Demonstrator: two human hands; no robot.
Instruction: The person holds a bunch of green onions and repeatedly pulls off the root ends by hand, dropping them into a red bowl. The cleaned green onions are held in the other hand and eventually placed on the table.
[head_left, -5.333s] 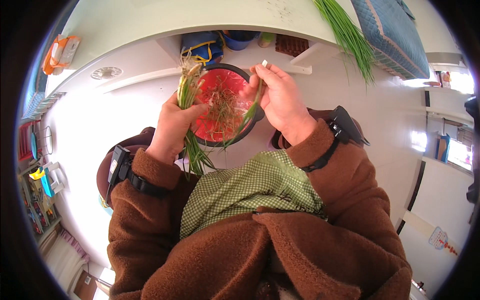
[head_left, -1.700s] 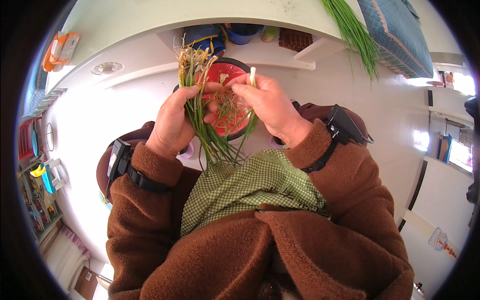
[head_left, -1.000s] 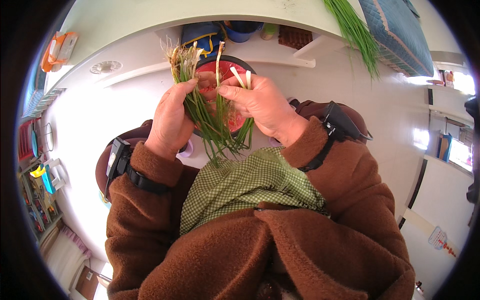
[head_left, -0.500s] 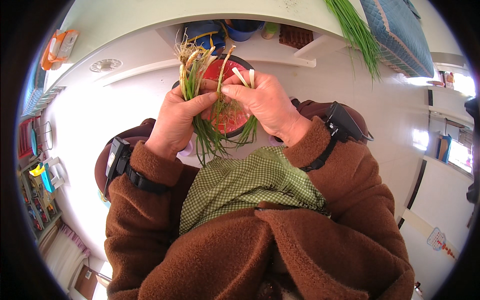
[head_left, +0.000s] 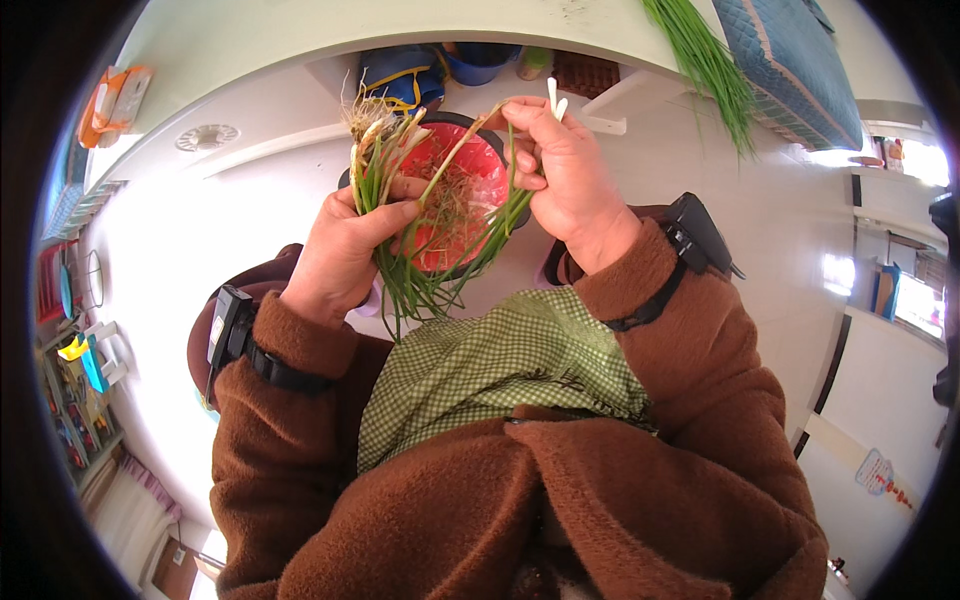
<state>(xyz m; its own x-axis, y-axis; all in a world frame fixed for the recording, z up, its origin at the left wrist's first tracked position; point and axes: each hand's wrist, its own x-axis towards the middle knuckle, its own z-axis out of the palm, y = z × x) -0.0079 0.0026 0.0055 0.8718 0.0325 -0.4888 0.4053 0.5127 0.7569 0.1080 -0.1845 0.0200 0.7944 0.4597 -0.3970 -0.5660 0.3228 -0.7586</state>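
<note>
My left hand (head_left: 342,248) is closed round a bunch of spring onions (head_left: 368,170), their dirty roots upward and green leaves hanging below. One single stalk (head_left: 455,155) slants from that bunch toward my right hand (head_left: 585,190). The thumb and forefinger of my right hand pinch the root end of this stalk. Also held in the right hand are peeled spring onions (head_left: 558,105), their clean white ends poking up past the fingers. Beneath both hands stands a dark-rimmed bin with a red lining (head_left: 488,170), holding scraps of roots and peelings.
A pale table (head_left: 480,20) curves across the far side. On its right lie long green leaves (head_left: 700,60) overhanging the edge, beside a blue quilted cover (head_left: 790,80). Under it are a blue bucket (head_left: 475,70) and a blue-and-yellow bag (head_left: 400,75). A green checked apron (head_left: 500,360) covers my lap.
My right hand has moved up and away to the right, from the stalk's lower part to its root end. The single stalk now tilts rightward. My left hand stays nearly in place with the bunch.
</note>
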